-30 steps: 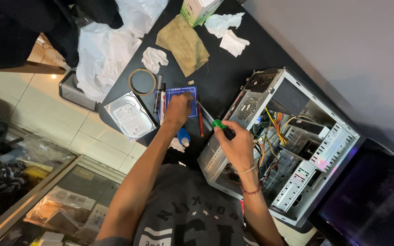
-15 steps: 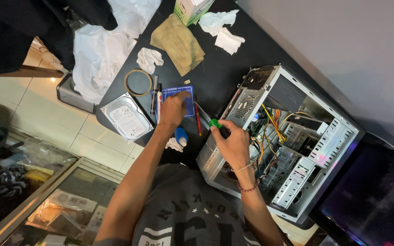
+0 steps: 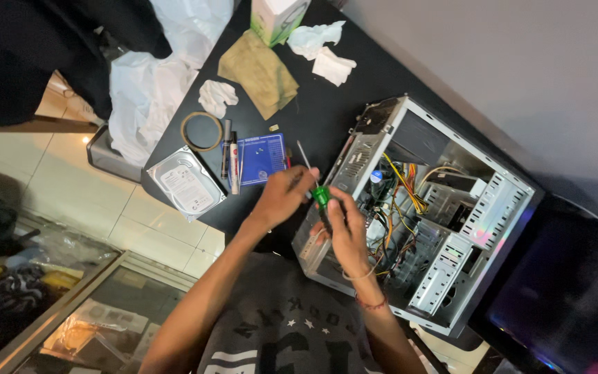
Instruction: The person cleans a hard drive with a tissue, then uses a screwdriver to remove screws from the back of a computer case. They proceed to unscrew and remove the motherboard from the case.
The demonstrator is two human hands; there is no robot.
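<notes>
My right hand (image 3: 346, 223) grips the green handle of a screwdriver (image 3: 320, 195), whose thin metal shaft (image 3: 305, 158) points up and away over the black table (image 3: 327, 104). My left hand (image 3: 284, 195) is closed around the shaft just above the handle. Both hands hover at the near corner of an open computer case (image 3: 430, 208) lying on its side, with its wires and drive bays exposed. A small blue box (image 3: 261, 158) lies on the table just left of my hands.
A hard drive (image 3: 185, 181) lies near the table's left edge, beside pens (image 3: 232, 166) and a ring of tape (image 3: 201, 131). Farther back are an olive cloth (image 3: 261, 73), crumpled white tissues (image 3: 327, 50), a white plastic bag (image 3: 150, 90) and a box (image 3: 278, 17). A dark monitor (image 3: 562, 298) stands at right.
My left hand has left the blue box and come over to the screwdriver. The screwdriver is raised with its shaft in view, away from the case's corner.
</notes>
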